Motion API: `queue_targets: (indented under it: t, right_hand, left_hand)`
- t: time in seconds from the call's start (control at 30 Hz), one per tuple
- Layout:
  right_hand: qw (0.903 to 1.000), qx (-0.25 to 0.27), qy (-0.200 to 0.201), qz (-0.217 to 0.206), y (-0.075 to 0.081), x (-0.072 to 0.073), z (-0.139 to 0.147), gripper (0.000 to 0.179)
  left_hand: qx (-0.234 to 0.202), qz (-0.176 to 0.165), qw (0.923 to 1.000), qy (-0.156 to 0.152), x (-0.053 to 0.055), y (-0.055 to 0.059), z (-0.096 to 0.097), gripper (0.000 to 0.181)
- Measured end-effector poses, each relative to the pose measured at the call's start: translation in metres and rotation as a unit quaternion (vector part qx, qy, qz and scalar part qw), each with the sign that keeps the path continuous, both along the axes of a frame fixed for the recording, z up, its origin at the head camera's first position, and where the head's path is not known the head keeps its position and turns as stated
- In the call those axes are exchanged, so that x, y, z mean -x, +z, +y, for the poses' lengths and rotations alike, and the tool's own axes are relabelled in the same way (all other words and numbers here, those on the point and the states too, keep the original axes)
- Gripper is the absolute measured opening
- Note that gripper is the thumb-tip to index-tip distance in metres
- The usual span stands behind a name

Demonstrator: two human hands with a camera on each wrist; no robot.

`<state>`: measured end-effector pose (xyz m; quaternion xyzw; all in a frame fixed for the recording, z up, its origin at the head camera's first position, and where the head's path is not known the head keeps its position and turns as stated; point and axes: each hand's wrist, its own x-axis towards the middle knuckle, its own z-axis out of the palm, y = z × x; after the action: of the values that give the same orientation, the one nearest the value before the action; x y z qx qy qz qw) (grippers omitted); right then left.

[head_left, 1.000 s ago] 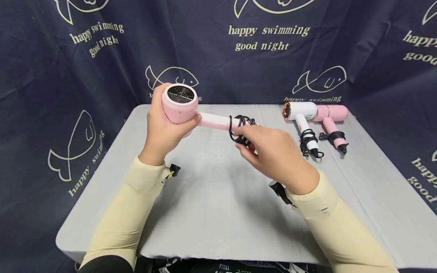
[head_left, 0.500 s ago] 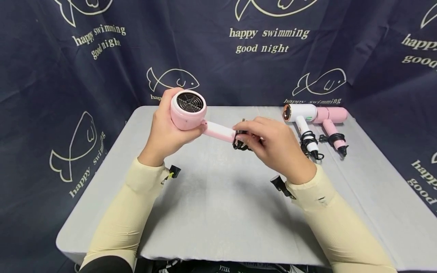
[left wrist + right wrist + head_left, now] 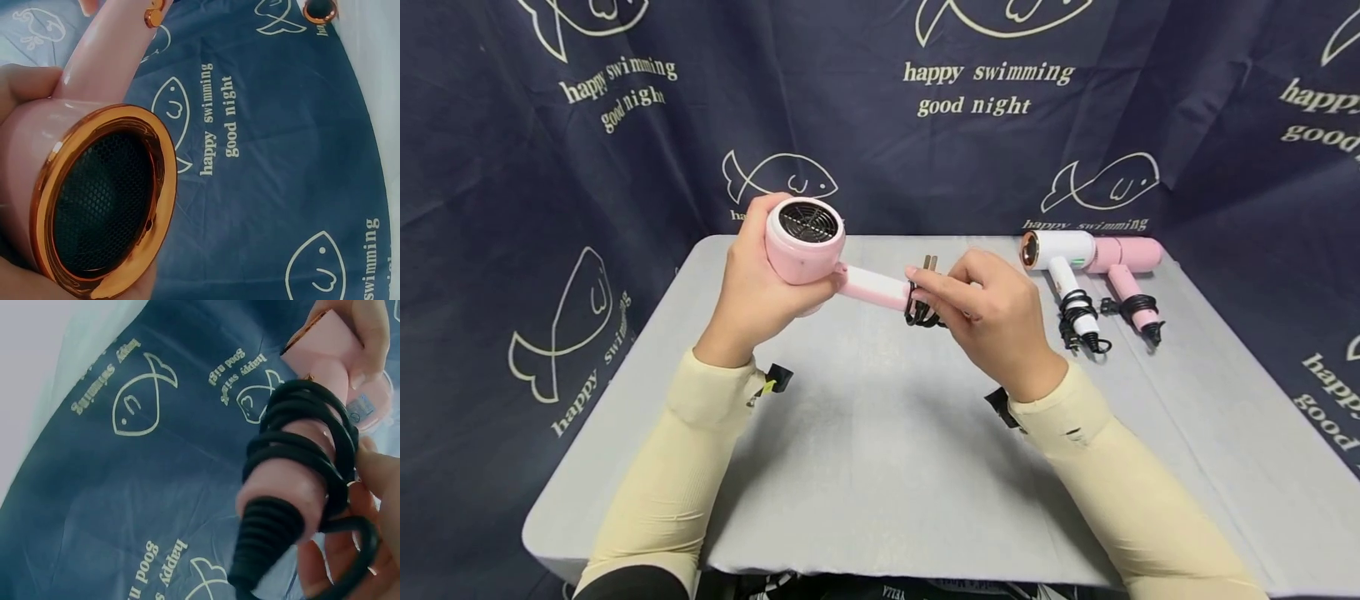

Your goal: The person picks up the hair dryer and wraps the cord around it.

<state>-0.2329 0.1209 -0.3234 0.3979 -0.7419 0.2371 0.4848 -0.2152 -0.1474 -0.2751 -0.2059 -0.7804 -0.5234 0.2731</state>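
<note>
A pink hair dryer (image 3: 805, 254) with a black round grille is held up over the table, its handle pointing right. My left hand (image 3: 748, 287) grips it round the barrel. The left wrist view shows the copper-coloured rim (image 3: 165, 162) of its outlet. Black power cord (image 3: 294, 440) is wound several times round the handle's end, and my right hand (image 3: 1000, 321) pinches at these coils with thumb and fingers. The plug's two prongs (image 3: 930, 262) stick up just beyond the right fingertips; the plug body is mostly hidden. A loose loop of cord (image 3: 362, 550) hangs by the right fingers.
At the table's back right lie a white hair dryer (image 3: 1063, 248) and another pink hair dryer (image 3: 1127, 254), cords wound on their handles. The table (image 3: 850, 467) has a light grey top. Dark blue printed curtain (image 3: 865, 133) surrounds its back and sides.
The right hand has shifted along the cord coils at the handle's end, and the plug's prongs now show above its fingertips. The left hand keeps its grip, with the dryer moved slightly right.
</note>
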Motion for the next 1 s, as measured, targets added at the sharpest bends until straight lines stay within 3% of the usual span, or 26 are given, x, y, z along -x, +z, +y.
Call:
queue_targets:
  t: [0.2,0.33,0.43,0.53,0.63,0.77,0.87,1.0]
  right_hand:
    - [0.9998,-0.002,0.014,0.011,-0.003,0.0,-0.003,0.022]
    - [0.9974,-0.063,-0.01,-0.032,-0.006,0.0,-0.003,0.051]
    - [0.99,-0.114,-0.029,-0.078,-0.011,0.002,-0.004,0.077]
    - [0.9822,-0.148,-0.048,-0.105,-0.018,0.003,-0.006,0.088]
    - [0.978,-0.166,-0.055,-0.114,-0.025,0.004,-0.008,0.085]
    - [0.9787,-0.161,-0.032,-0.123,-0.03,0.009,-0.008,0.078]
    - [0.9816,-0.141,-0.018,-0.127,-0.028,0.016,-0.005,0.072]
    - [0.986,-0.087,-0.024,-0.141,-0.027,0.026,0.001,0.062]
  left_hand:
    - [-0.01,-0.01,0.9999,0.001,0.0,0.001,-0.001,0.075]
    - [-0.019,-0.019,0.9994,0.02,0.001,0.002,-0.001,0.073]
    - [-0.024,-0.033,0.9987,0.029,0.002,0.002,-0.001,0.072]
    - [-0.011,-0.053,0.998,0.032,0.002,0.001,-0.002,0.073]
    - [0.011,-0.075,0.9965,0.034,0.001,-0.001,-0.003,0.075]
    - [0.019,-0.089,0.9954,0.033,-0.002,-0.001,-0.004,0.079]
    - [0.001,-0.075,0.9966,0.032,-0.001,0.001,-0.004,0.081]
    - [-0.017,-0.043,0.9973,0.057,0.01,-0.003,-0.011,0.078]
